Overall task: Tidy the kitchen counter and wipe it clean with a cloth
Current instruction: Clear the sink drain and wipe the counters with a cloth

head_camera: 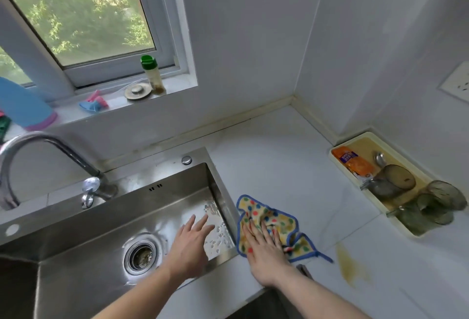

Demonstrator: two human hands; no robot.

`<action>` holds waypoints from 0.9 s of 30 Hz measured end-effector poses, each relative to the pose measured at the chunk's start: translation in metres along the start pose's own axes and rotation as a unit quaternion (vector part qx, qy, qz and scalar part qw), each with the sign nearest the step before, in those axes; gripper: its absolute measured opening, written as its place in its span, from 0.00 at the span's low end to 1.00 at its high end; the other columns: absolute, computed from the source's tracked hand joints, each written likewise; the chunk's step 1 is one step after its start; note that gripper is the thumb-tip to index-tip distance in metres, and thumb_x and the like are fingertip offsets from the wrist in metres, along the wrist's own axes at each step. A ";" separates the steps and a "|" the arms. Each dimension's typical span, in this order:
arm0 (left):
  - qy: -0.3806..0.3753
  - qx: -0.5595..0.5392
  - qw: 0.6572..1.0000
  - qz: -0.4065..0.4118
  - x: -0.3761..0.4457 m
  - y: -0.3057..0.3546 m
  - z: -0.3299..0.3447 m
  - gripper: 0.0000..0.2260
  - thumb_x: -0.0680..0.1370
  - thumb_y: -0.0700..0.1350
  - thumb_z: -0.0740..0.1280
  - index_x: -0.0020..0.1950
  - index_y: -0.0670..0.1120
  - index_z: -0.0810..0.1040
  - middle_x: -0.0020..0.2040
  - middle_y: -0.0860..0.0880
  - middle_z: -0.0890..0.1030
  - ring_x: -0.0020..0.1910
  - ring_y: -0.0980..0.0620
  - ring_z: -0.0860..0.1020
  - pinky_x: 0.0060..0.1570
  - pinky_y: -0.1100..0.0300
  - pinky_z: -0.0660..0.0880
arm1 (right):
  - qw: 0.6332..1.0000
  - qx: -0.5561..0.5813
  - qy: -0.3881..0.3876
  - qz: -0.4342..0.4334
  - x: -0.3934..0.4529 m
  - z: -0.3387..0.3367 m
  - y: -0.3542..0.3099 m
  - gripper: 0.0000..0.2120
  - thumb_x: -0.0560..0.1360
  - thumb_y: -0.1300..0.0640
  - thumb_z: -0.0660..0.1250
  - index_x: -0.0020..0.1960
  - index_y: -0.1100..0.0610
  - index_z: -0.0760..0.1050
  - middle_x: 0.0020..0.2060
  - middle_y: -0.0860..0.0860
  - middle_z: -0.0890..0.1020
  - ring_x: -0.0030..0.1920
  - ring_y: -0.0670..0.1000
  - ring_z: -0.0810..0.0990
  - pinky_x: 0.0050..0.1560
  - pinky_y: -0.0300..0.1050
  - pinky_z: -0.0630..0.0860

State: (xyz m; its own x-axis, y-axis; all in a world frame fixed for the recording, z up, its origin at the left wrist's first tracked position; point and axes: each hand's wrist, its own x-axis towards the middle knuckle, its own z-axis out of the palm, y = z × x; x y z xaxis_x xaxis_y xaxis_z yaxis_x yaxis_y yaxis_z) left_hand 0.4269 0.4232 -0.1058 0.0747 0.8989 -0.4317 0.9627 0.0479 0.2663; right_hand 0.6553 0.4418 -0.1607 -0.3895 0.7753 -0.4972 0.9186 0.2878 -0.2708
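A yellow cloth [256, 210] with coloured dots and a blue border lies crumpled on the white counter [279, 161], right beside the sink's right rim. My right hand [264, 250] presses flat on the cloth with straight fingers. My left hand [190, 245] hovers over the steel sink [162, 199] with spread, straight fingers and holds nothing. Small crumbs lie in the sink's right corner by the left hand. A yellowish spill stain [351, 265] marks the counter to the right of the cloth.
A cream tray [337, 151] against the right wall holds an orange packet [355, 162], a spoon and glass mugs [396, 181]. The tap [50, 156] stands at the sink's back left. On the windowsill stand a green-capped bottle [152, 75], a sink strainer lid and a blue bottle [22, 105].
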 end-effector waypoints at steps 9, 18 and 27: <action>0.051 -0.029 0.998 0.030 -0.105 -0.068 -0.005 0.34 0.70 0.37 0.57 0.75 0.58 0.66 0.81 0.56 0.54 0.82 0.49 0.47 0.79 0.54 0.51 | 0.989 0.064 0.071 0.111 -0.036 -0.002 -0.016 0.30 0.83 0.42 0.48 0.81 0.42 0.40 0.80 0.46 0.39 0.80 0.56 0.39 0.79 0.56 0.40; 0.043 -0.034 0.997 0.045 -0.155 -0.099 -0.003 0.36 0.68 0.36 0.56 0.75 0.57 0.67 0.82 0.54 0.54 0.82 0.48 0.47 0.79 0.51 0.53 | 0.994 0.044 0.052 0.088 -0.061 0.054 -0.117 0.30 0.84 0.46 0.48 0.81 0.46 0.37 0.80 0.48 0.38 0.79 0.54 0.34 0.77 0.59 0.36; 0.036 -0.016 0.999 0.037 -0.171 -0.085 -0.001 0.35 0.69 0.37 0.57 0.75 0.57 0.67 0.82 0.54 0.54 0.82 0.47 0.47 0.78 0.51 0.56 | 0.994 0.028 0.091 0.057 -0.087 0.049 -0.111 0.47 0.73 0.71 0.66 0.81 0.45 0.46 0.81 0.47 0.48 0.80 0.52 0.47 0.79 0.52 0.51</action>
State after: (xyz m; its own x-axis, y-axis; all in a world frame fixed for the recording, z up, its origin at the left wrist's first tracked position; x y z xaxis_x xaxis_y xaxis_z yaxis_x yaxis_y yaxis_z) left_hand 0.3319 0.2660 -0.0537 0.1249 0.9296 -0.3469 0.9464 -0.0067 0.3228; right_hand 0.5841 0.3155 -0.1279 -0.2592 0.8917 -0.3710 0.9492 0.1643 -0.2684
